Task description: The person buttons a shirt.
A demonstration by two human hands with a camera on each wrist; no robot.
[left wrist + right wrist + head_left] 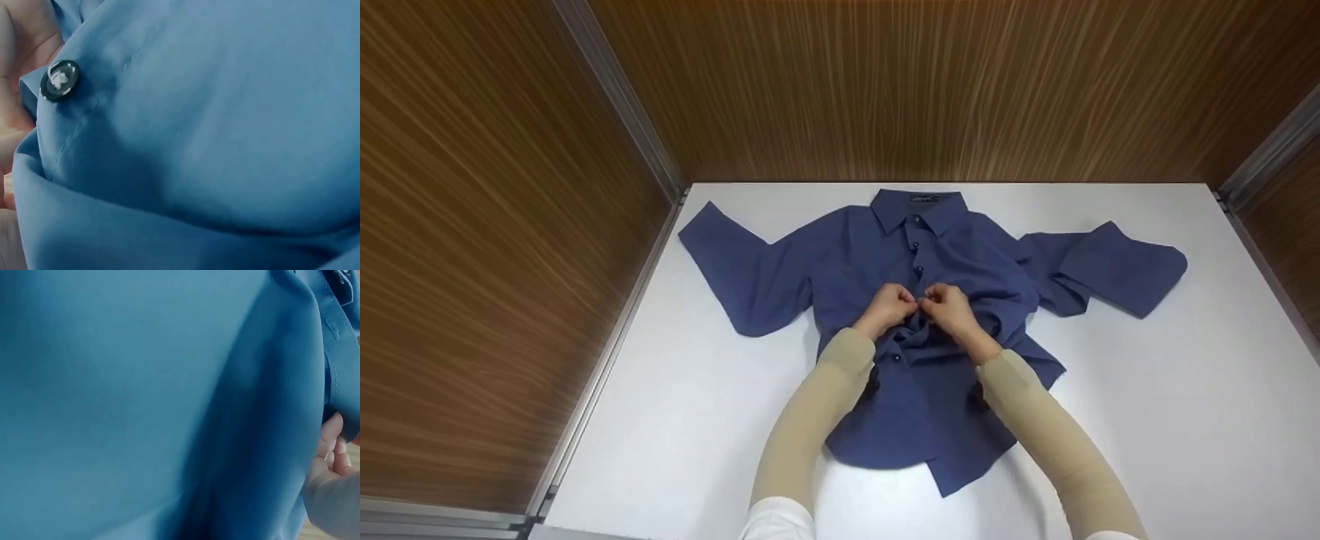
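Note:
A dark blue button-up shirt (855, 262) lies front up, its collar (919, 210) at the far side. Both hands meet at the middle of its front opening, fingertips almost together. My left hand (891, 306) pinches one front edge, and my right hand (951, 309) pinches the cloth opposite. A dark button (59, 80) sewn with pale thread shows large in the left wrist view, next to fingers partly behind fabric. In the right wrist view, a stitched buttonhole (332, 323) runs along the edge strip above the pinching fingers (331, 433). Bunched folds surround both hands.
The shirt rests on a white table (675, 420). One sleeve (727, 270) reaches left, bent; the other sleeve (1125, 270) lies folded over at the right. Wood-grain panels (915, 90) stand behind and at the sides. Another button (896, 358) shows below the hands.

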